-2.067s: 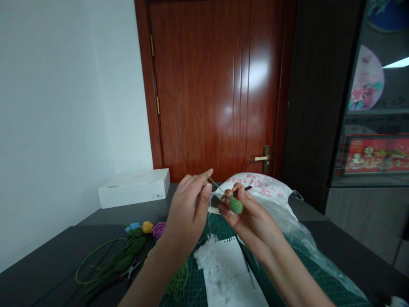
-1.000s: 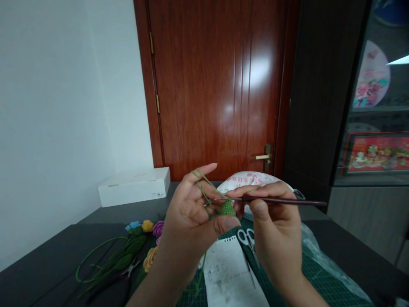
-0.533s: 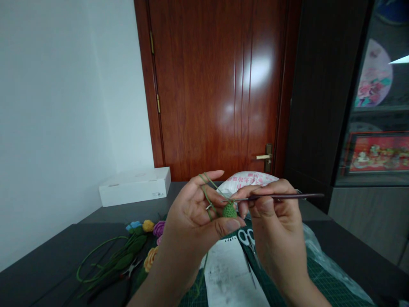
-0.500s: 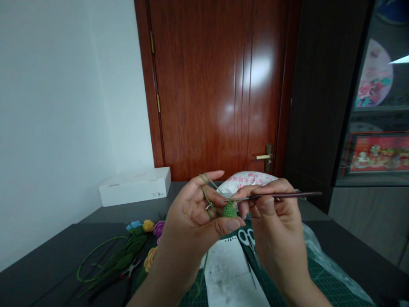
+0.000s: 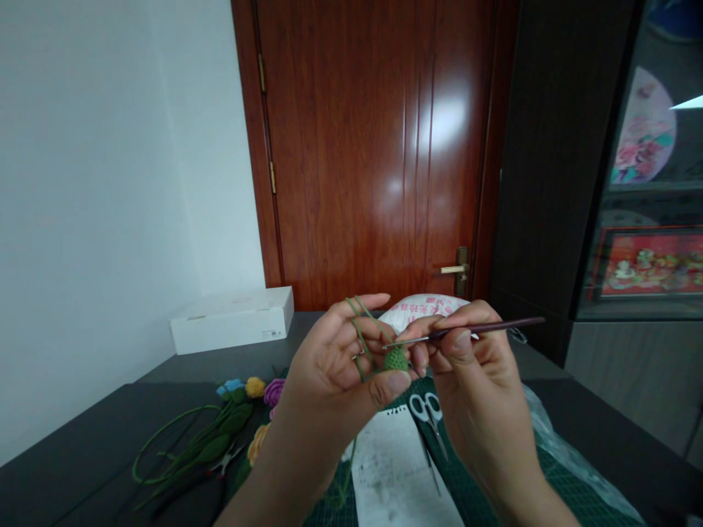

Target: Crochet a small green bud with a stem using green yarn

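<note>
1. a reddish-brown wooden door fills the far view, shut, with a brass lever handle at its right edge. a glass-fronted cabinet to the right shows a fan and a red picture, both dim behind reflections.
2. a dark table runs across the lower frame, its near edge cut off. a green cutting mat lies on it, partly hidden by both forearms.
3. a clear plastic bag with pink printing on its white upper part sits behind the hands, the print too small and hidden to read. a white box lies at the far left of the table.
4. a sheet of printed paper lies on the mat below the hands, its marks too blurred to read. scissors lie just beside it, their blades running down along its edge.
5. crochet flowers with long green stems lie to the left, a small pair of pliers on the stems; the left forearm hides part of them.
6. the left hand is closed on a small green crochet piece, held against the fingers by the thumb, in front of the body, above the mat. green yarn loops around the raised fingers.
7. the right hand pinches a slim dark crochet hook; its thin tip meets the piece, but the fingers hide exactly where.
</note>
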The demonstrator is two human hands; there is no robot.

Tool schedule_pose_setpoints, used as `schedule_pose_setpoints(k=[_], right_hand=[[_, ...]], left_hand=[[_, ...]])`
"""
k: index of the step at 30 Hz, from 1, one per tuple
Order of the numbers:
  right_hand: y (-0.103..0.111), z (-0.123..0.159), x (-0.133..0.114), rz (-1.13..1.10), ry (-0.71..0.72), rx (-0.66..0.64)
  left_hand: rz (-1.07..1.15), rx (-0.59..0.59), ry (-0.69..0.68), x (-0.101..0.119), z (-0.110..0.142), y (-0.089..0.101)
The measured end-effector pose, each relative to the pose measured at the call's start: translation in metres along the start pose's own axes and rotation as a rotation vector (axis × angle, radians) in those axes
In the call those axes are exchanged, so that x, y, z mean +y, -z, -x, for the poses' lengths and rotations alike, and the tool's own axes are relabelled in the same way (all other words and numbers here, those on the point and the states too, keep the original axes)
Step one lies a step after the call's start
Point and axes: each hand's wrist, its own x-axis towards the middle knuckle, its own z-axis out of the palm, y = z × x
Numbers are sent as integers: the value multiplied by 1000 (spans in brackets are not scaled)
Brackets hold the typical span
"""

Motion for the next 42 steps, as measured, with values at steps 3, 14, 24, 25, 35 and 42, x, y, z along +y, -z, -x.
schedule_pose_setpoints(k=[3, 14, 24, 25, 35, 42], right_hand=[[3, -2, 1, 15, -10, 0], [10, -7, 0, 13, -27, -53], [4, -2, -1, 29, 16, -21], [3, -1, -1, 31, 13, -22], [4, -1, -1, -10, -13, -29], [6, -3, -3, 1, -5, -63]], left_hand=[[-8, -47, 29, -1, -1, 4], [36, -80, 97, 2, -3, 13], [-33, 39, 12, 5, -1, 8], [-33, 41, 11, 5, -1, 8], [-31, 124, -32, 7, 4, -1], [-151, 103, -127, 5, 3, 2]])
